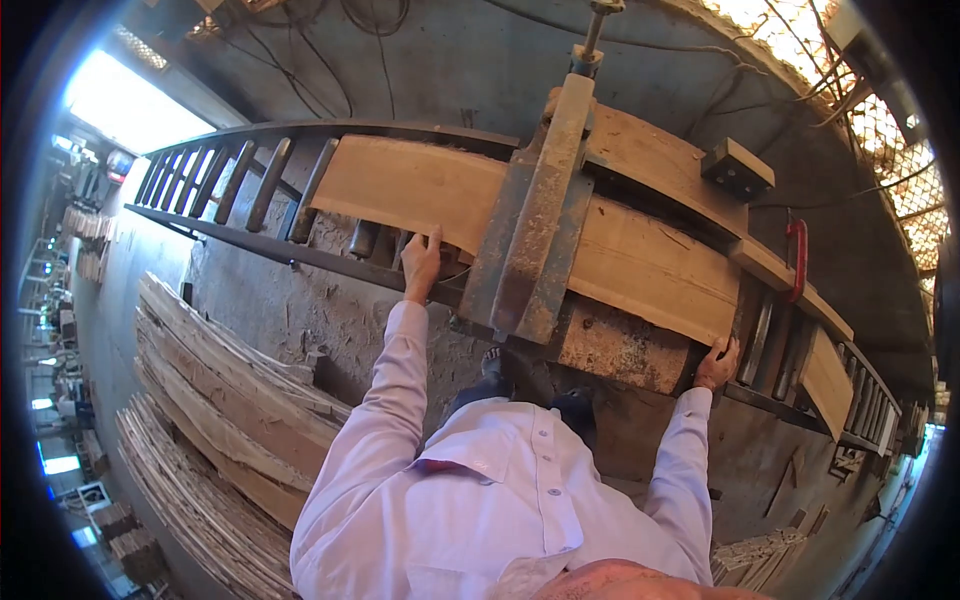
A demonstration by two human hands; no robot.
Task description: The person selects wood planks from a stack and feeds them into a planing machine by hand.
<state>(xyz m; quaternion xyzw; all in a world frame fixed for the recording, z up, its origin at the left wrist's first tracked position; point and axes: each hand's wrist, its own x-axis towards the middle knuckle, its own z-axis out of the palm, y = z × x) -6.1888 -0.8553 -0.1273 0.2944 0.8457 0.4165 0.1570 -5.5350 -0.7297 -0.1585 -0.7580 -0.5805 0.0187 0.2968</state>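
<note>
A wide wooden board (400,190) lies on the roller stand and passes beneath the dusty metal crossbeam (545,210) of a woodworking machine. Its middle is hidden by the beam, and it comes out again on the right side. My left hand (420,268) grips the board's near edge, left of the beam, with the thumb on top. At the near right corner of the board, my right hand (717,363) is closed around the end. A rusty plate (620,345) is visible below the board.
Roller tracks (235,185) extend to both sides. A wooden fence strip (790,285) with a red clamp (797,262) runs behind the board's right end. Stacked rough planks (230,400) lie on the floor at left. A short board (827,383) rests on the right rollers.
</note>
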